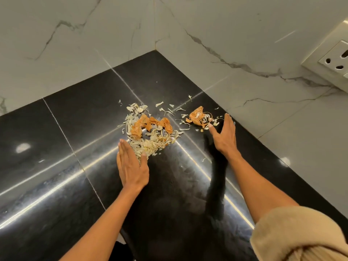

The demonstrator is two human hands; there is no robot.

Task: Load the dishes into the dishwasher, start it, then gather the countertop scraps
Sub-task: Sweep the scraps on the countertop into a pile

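Note:
A large heap of pale and orange peel scraps lies on the glossy black countertop. My left hand lies flat with straight fingers, its thumb side against the heap's near edge. A smaller clump of orange and white scraps sits to the right. My right hand stands on its edge beside that clump, fingers straight, thumb spread toward it. Thin loose shreds are scattered between and behind the two piles.
White marble-patterned walls meet in a corner behind the scraps. A wall socket sits at the far right. A beige sleeve covers my right upper arm. One stray shred lies near my right wrist.

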